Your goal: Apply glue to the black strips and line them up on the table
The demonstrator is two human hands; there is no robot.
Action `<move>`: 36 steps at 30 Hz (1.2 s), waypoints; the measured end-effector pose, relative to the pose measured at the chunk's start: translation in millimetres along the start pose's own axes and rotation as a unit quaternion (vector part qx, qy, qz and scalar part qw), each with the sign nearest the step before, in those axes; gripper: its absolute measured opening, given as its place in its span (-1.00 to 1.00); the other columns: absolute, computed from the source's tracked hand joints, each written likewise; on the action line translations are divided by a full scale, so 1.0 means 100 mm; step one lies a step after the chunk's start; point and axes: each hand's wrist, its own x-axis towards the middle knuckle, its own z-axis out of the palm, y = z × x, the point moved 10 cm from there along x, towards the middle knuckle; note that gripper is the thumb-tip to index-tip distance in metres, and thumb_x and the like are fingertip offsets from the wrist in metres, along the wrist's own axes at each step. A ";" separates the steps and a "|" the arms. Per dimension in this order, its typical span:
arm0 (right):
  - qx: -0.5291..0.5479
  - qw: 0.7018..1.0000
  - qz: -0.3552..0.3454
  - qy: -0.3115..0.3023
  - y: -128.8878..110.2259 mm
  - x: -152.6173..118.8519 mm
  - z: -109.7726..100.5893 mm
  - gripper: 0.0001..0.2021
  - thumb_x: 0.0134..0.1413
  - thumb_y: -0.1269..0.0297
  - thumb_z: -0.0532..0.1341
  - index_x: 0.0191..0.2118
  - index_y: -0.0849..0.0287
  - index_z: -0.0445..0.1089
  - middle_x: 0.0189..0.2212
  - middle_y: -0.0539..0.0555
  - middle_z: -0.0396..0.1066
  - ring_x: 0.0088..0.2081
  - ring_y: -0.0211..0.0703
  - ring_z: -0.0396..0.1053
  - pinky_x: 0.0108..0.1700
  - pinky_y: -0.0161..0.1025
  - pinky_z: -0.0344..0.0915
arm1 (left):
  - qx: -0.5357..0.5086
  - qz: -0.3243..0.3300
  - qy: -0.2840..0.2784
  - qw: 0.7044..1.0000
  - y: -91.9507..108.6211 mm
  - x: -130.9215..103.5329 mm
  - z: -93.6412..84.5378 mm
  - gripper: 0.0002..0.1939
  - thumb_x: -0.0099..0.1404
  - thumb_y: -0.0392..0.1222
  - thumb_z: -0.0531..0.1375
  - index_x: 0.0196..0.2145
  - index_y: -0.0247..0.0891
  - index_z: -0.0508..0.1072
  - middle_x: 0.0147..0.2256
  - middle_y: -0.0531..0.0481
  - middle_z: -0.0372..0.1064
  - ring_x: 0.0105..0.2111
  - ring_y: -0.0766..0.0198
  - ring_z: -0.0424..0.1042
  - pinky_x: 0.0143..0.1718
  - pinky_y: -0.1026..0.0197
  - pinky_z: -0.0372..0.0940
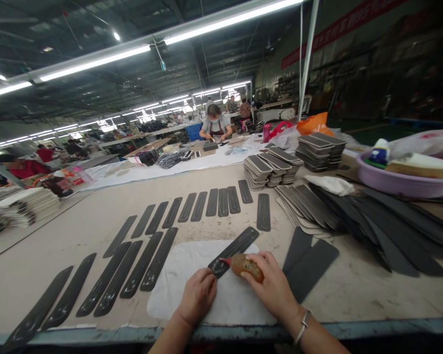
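Observation:
My left hand (pixel 199 293) pinches the near end of a long dark grey strip (pixel 239 244) with rounded corners. This strip lies slantwise on a white sheet (pixel 180 263). In my right hand (pixel 271 282) is an amber squeeze bottle (pixel 244 267), fingers wrapped round it. Its red nozzle (pixel 225 260) points left and touches or nearly touches the strip close to my left fingers. Shiny wet-looking lines run along the strip. Similar glossy strips (pixel 158 260) are laid out in rows to the left and beyond the sheet.
Plain dark strips (pixel 311 268) lie just right of my right hand. Behind them are a fanned pile of pieces (pixel 308 206), stacked pieces (pixel 258 169) and a purple basin (pixel 405 179). Pale stacks (pixel 25 206) stand far left. A co-worker (pixel 216 125) is at the table opposite.

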 end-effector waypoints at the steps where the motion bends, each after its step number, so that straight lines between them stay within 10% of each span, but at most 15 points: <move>1: -0.006 1.000 0.003 0.007 0.03 0.01 -0.04 -0.71 0.10 0.28 0.23 -0.03 0.08 0.31 -0.14 0.11 0.24 -0.12 -0.07 0.33 0.00 -0.08 0.35 | 0.000 0.001 0.003 1.000 0.01 0.00 -0.01 -0.86 0.30 -0.32 0.07 -0.33 -0.23 0.43 -0.30 -0.08 0.39 -0.31 0.22 0.42 -0.25 0.16 0.41; 16: -0.024 0.989 0.053 0.134 0.56 0.13 -0.65 -0.69 0.10 0.17 0.24 -0.05 0.11 0.31 -0.15 0.13 0.28 -0.11 -0.03 0.33 0.01 -0.03 0.32 | 0.003 0.010 0.007 1.000 0.00 -0.01 0.01 -0.86 0.31 -0.32 0.07 -0.33 -0.23 0.42 -0.31 -0.07 0.39 -0.31 0.21 0.42 -0.25 0.15 0.40; 30: 0.060 0.994 0.074 0.060 0.35 0.09 -0.31 -0.69 0.00 0.28 0.26 -0.08 0.08 0.37 -0.15 0.09 0.31 -0.09 -0.05 0.34 0.05 -0.07 0.28 | -0.011 0.006 0.003 1.000 -0.01 0.02 0.01 -0.85 0.32 -0.33 0.05 -0.33 -0.23 0.41 -0.31 -0.06 0.38 -0.31 0.23 0.42 -0.25 0.19 0.39; 36: 0.189 0.968 0.138 0.086 0.55 0.03 -0.69 -0.63 -0.04 0.08 0.28 -0.09 0.08 0.34 -0.13 0.08 0.41 -0.12 -0.01 0.40 -0.01 -0.08 0.33 | -0.021 -0.007 -0.017 1.000 -0.02 0.01 0.04 -0.84 0.31 -0.35 0.04 -0.35 -0.23 0.40 -0.31 -0.06 0.37 -0.29 0.25 0.41 -0.23 0.22 0.37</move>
